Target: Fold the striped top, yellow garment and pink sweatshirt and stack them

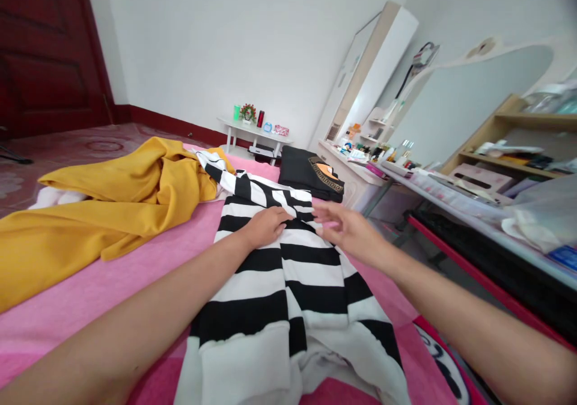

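Note:
A black-and-white striped sweatshirt lies in front of me, partly folded over, its white ribbed hem toward me. One sleeve stretches to the far left, against a mustard-yellow garment. My left hand rests on the upper middle of the sweatshirt, fingers and thumb closed on its cloth. Just to the right, my right hand is at the sweatshirt's side edge, fingers apart and slightly blurred. It grips nothing that I can see.
Pink bedding lies under the clothes. A folded black garment with a gold pattern sits beyond the sweatshirt. Along the right runs a cluttered table and a mirror. A small white table stands by the far wall.

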`<move>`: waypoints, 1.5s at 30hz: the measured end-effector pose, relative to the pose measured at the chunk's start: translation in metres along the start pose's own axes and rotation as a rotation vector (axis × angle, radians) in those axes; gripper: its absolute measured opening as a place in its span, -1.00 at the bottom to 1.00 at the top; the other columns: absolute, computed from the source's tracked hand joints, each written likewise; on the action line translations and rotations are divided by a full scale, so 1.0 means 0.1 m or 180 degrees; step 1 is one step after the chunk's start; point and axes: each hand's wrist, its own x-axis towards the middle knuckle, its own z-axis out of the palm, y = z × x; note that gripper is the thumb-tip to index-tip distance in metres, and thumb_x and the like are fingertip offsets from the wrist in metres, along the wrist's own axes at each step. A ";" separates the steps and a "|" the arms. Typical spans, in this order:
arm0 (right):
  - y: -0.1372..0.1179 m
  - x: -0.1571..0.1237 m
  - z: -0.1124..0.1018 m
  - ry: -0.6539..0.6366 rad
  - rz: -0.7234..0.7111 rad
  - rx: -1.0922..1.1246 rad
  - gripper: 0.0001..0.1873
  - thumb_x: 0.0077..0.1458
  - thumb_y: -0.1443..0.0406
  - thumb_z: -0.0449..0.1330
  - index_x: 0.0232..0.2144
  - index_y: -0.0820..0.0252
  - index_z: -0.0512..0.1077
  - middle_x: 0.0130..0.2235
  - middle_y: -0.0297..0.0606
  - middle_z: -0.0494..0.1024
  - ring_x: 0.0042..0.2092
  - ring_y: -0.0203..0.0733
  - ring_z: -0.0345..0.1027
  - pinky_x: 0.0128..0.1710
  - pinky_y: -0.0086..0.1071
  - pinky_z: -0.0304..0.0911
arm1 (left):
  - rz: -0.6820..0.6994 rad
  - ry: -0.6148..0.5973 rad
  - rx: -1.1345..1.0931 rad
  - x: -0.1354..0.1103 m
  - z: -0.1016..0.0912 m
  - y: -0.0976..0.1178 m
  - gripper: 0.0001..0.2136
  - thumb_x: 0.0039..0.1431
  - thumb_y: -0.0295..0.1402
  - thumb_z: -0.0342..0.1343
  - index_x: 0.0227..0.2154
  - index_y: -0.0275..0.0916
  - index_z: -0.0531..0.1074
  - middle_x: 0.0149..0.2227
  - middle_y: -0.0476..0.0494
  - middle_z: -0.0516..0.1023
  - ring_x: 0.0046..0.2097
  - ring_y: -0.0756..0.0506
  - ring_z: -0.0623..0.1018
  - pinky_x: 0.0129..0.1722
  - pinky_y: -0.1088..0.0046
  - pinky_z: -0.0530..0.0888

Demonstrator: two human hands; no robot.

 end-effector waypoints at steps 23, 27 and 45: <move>0.34 -1.28 -0.02 0.0175 0.1594 0.0282 -0.59 -0.11 0.08 0.20 -0.22 0.17 0.47 -0.22 -0.14 0.57 -0.07 0.08 0.38 -0.04 -0.17 0.28 | -0.1126 0.0204 0.0428 0.45 0.01 -0.25 -0.79 0.09 -0.49 0.03 -0.34 -0.19 0.57 -0.22 -0.13 0.49 -0.18 -0.11 0.50 -0.16 0.40 0.44; 0.14 -1.13 0.02 0.0121 0.1491 0.0142 -0.56 -0.09 0.15 0.17 -0.11 0.15 0.39 -0.15 -0.14 0.53 -0.05 0.04 0.37 -0.01 -0.20 0.25 | -0.0967 0.0447 0.0378 0.63 -0.18 -0.34 -0.77 0.10 -0.53 0.01 -0.31 -0.27 0.57 -0.18 -0.17 0.49 -0.13 -0.11 0.48 -0.05 0.36 0.42; -0.37 -0.82 0.72 -0.0907 0.0920 0.0728 -0.50 -0.07 0.21 0.23 -0.02 0.14 0.39 -0.01 -0.19 0.46 -0.01 -0.05 0.30 -0.07 -0.33 0.21 | -0.0724 0.0922 0.0480 0.26 -0.48 -0.73 -0.73 0.10 -0.52 -0.06 -0.31 -0.22 0.56 -0.01 -0.15 0.40 0.00 -0.13 0.42 0.09 0.28 0.36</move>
